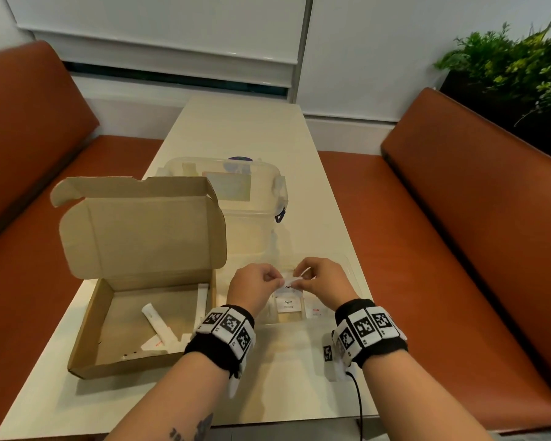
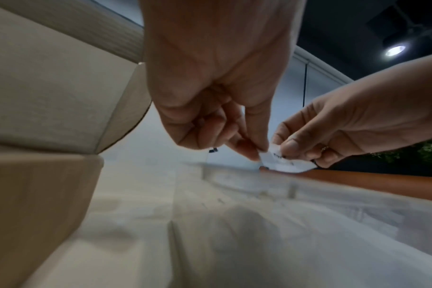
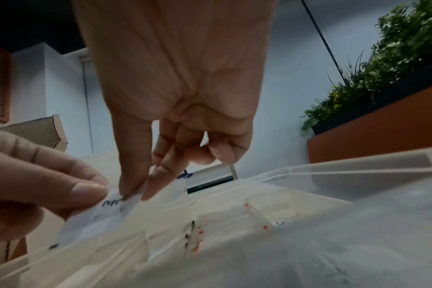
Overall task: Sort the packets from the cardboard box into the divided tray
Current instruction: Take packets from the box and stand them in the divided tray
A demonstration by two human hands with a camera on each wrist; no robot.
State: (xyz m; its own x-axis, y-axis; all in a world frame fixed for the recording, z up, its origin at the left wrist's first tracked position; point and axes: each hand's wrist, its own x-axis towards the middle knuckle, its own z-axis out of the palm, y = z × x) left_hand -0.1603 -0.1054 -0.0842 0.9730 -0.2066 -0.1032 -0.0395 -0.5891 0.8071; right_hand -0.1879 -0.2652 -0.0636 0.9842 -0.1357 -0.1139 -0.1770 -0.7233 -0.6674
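Both hands hold one small white pepper packet (image 1: 289, 281) just above the clear divided tray (image 1: 352, 275). My left hand (image 1: 275, 279) pinches its left end and my right hand (image 1: 299, 279) pinches its right end. The left wrist view shows the packet (image 2: 281, 162) between both thumbs and forefingers; in the right wrist view the packet (image 3: 99, 220) hangs over the tray's compartments (image 3: 259, 204). Another pepper packet (image 1: 288, 304) and a red-printed one (image 1: 315, 311) lie in the tray. The open cardboard box (image 1: 86, 319) on the left holds several white stick packets (image 1: 155, 319).
A clear lidded plastic tub (image 1: 261, 192) stands behind the tray and box. The cream table (image 1: 299, 383) runs between two orange benches (image 1: 458, 249). A planter with green plants (image 1: 516, 68) sits at the far right. A black cable (image 1: 359, 405) trails from my right wristband.
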